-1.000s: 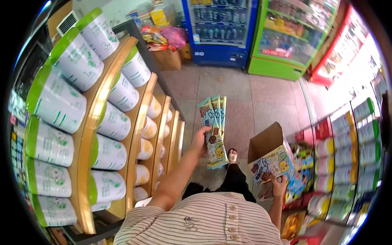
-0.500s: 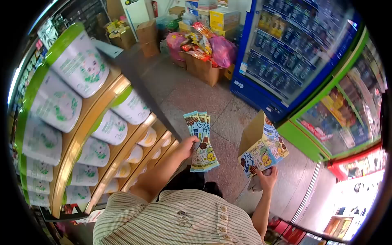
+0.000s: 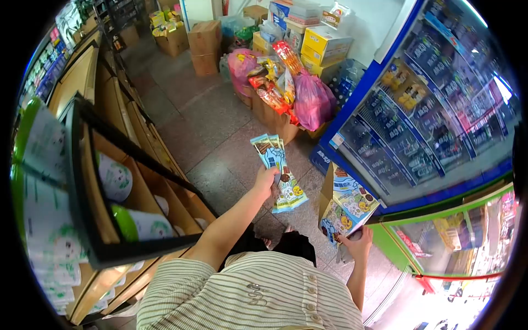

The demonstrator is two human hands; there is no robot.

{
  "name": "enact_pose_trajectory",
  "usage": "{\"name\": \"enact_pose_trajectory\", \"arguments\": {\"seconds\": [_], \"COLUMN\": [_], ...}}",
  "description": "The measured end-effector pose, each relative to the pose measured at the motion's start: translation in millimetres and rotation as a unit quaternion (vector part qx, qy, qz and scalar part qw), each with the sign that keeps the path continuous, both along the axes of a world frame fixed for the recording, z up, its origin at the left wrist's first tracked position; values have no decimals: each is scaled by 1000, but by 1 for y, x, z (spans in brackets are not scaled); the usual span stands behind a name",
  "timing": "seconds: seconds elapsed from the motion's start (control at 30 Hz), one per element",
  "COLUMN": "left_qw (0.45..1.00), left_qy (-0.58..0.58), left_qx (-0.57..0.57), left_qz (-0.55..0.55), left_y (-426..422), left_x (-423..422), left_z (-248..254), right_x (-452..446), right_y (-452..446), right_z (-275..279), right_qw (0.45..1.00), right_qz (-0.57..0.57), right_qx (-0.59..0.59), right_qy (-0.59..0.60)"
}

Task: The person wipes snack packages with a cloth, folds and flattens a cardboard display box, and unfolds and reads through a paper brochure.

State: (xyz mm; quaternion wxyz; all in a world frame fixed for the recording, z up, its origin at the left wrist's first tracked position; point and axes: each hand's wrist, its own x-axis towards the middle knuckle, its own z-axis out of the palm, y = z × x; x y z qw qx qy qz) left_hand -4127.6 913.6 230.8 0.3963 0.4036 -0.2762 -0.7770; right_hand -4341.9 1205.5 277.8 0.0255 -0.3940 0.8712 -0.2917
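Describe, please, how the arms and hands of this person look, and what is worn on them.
The left hand and right hand are without gloves; no watch or bracelet shows. Both forearms are uncovered. The left sleeve is short, cream with thin dark stripes, matching the top. The end of the right sleeve is hard to make out.

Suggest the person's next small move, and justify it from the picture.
Probably a step along the floor: the left hand holds the packets and the right hand grips the box, so neither is free, while bare floor runs ahead between shelves and a pink bag.
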Motion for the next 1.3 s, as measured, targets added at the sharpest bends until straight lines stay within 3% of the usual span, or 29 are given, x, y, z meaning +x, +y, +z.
{"name": "enact_pose_trajectory", "arguments": {"seconds": [0.07,0.1,0.13,0.2,0.27,0.3,0.47,0.53,0.57,0.73,0.8,0.9,0.93,1.13,1.2,1.27,1.3], "left_qw": [1000,999,999,1000,997,996,998,998,992,970,968,909,924,782,801,793,731], "left_qy": [9,20,-9,0,-58,-64,-35,-53,-91,-208,-208,-387,-343,-557,-554,-586,-651], "left_qx": [-22,20,-26,25,4,28,17,22,33,-82,-108,-129,-153,-219,-183,-169,-167], "left_qz": [5,19,33,12,60,61,56,29,76,95,89,80,65,176,135,0,-118], "left_y": [-39,-70,-89,-131,-156,-166,-240,-270,-290,-424,-476,-550,-569,-649,-663,-677,-687], "left_x": [-19,-25,-38,-41,-62,-70,-114,-143,-163,-242,-271,-309,-313,-335,-337,-340,-343], "left_z": [-2,-19,-21,-40,-35,-32,-21,-5,-13,-65,-72,-68,-63,-128,-112,-118,-123], "right_x": [-31,-58,-74,-116,-142,-154,-201,-218,-225,-221,-206,-177,-167,-96,-75,-57,-48], "right_y": [-35,-59,-78,-106,-133,-144,-170,-170,-169,-188,-196,-217,-224,-249,-249,-247,-243], "right_z": [-11,-26,-18,-38,-51,-57,-94,-108,-116,-99,-97,-85,-79,-39,-26,-16,-17], "right_qw": [999,998,996,987,983,963,943,924,922,894,889,876,870,831,815,798,801], "right_qz": [34,50,47,73,69,45,50,39,27,-93,-169,-282,-316,-473,-520,-559,-568], "right_qx": [22,44,74,142,170,261,321,371,377,413,401,351,332,185,121,74,90], "right_qy": [11,6,-6,-22,-15,-45,-71,-81,-87,-147,-141,-172,-181,-225,-225,-212,-168]}}
